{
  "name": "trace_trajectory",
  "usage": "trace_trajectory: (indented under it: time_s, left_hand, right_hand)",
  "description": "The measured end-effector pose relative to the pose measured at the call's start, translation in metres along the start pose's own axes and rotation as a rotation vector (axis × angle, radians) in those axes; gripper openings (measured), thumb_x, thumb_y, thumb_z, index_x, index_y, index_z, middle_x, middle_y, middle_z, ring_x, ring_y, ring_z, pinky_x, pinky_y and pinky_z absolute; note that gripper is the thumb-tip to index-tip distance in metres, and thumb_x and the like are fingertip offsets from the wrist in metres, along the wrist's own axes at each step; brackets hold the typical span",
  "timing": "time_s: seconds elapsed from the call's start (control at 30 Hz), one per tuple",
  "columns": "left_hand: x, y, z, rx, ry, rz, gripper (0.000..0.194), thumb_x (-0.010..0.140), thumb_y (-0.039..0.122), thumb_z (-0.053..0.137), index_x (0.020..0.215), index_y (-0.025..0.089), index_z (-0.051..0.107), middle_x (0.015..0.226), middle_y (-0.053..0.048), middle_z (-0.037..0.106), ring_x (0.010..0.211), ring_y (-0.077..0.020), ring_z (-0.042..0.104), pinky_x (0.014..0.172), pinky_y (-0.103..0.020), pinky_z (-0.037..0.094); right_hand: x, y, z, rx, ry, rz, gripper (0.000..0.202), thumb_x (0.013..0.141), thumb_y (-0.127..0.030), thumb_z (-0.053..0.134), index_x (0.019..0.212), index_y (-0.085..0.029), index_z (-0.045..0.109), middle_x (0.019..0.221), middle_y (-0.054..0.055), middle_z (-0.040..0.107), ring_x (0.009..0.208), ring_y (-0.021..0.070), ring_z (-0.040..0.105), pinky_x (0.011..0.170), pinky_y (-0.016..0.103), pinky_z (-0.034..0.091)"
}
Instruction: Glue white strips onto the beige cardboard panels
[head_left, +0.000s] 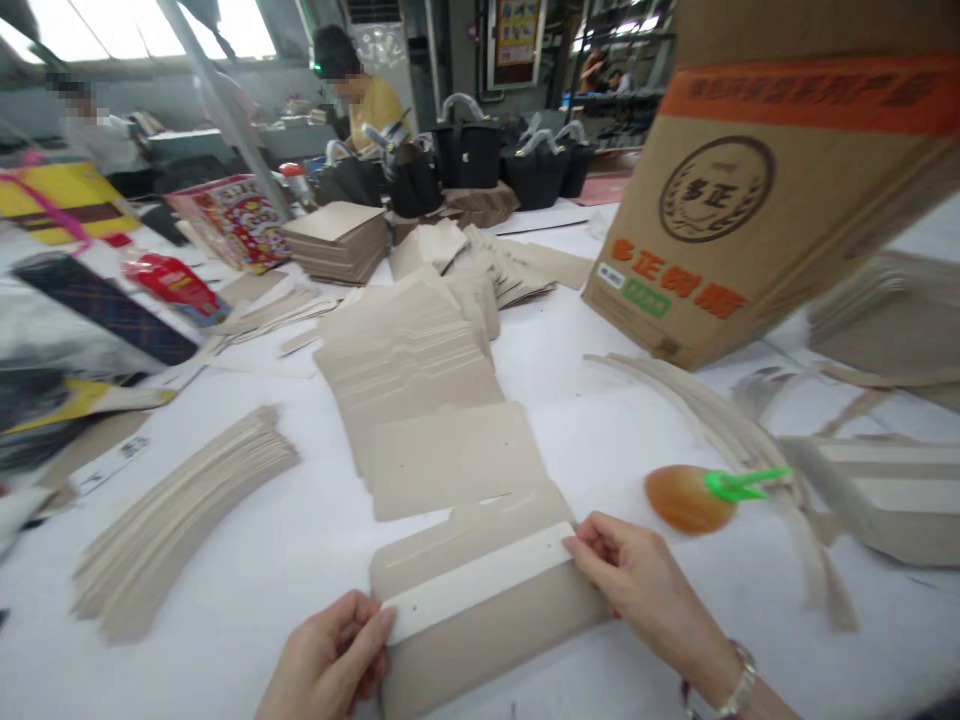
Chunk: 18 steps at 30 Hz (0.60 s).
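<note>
A white strip [480,585] with small holes near its ends lies across a beige-grey panel [495,640] at the bottom centre. My left hand [334,650] pinches the strip's left end at the panel's left edge. At the other end, my right hand [637,580] pinches the strip between thumb and fingers; a bracelet is on that wrist. Just beyond the panel, more beige panels [420,370] lie overlapped in a long row. A bundle of thin strips [187,520] rests to the left. An amber glue bottle [690,498] with a green nozzle lies to the right.
A large cardboard box [697,220] stands at the back right, with curved strips [697,400] before it. Stacked boards [337,240], a red bottle [169,280] and black bags [465,150] are farther back. A person in yellow [375,105] sits beyond the white table [315,560].
</note>
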<state>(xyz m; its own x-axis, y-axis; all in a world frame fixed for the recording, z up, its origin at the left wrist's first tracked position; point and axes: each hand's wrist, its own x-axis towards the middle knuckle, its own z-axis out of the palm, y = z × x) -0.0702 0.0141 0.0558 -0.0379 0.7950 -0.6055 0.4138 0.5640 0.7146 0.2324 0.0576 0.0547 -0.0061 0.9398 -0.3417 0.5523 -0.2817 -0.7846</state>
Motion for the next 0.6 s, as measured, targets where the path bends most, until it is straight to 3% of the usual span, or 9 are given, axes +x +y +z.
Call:
trace_trajectory:
  time_s: [0.07,0.2,0.6]
  left_hand:
    - [-0.002,0.004,-0.001,-0.025,-0.04,0.02,0.047,0.074,0.066,0.049,0.064,0.021,0.044,0.053,0.003,0.055,0.046,-0.0095,0.047,0.043,-0.02,0.033]
    - [-0.001,0.004,-0.002,-0.054,-0.009,0.03,0.039,0.077,0.058,0.049,0.067,0.02,0.045,0.053,0.003,0.055,0.045,-0.0097,0.048,0.043,-0.021,0.035]
    - [-0.005,0.007,-0.003,-0.027,0.005,0.053,0.034,0.08,0.051,0.048,0.066,0.02,0.045,0.052,0.003,0.055,0.045,-0.0107,0.049,0.043,-0.021,0.036]
  right_hand:
    - [0.002,0.008,0.002,-0.037,-0.006,0.002,0.032,0.081,-0.045,0.046,0.061,-0.021,0.048,0.05,-0.005,0.042,0.043,0.0119,0.041,0.041,0.023,0.029]
    - [0.006,0.021,0.005,-0.059,-0.05,0.018,0.038,0.082,-0.053,0.044,0.061,-0.022,0.049,0.049,-0.005,0.039,0.043,0.0125,0.039,0.042,0.023,0.029]
    - [0.004,0.026,0.005,-0.053,-0.076,0.045,0.036,0.084,-0.053,0.043,0.066,-0.022,0.05,0.05,-0.005,0.041,0.043,0.0136,0.041,0.043,0.024,0.031]
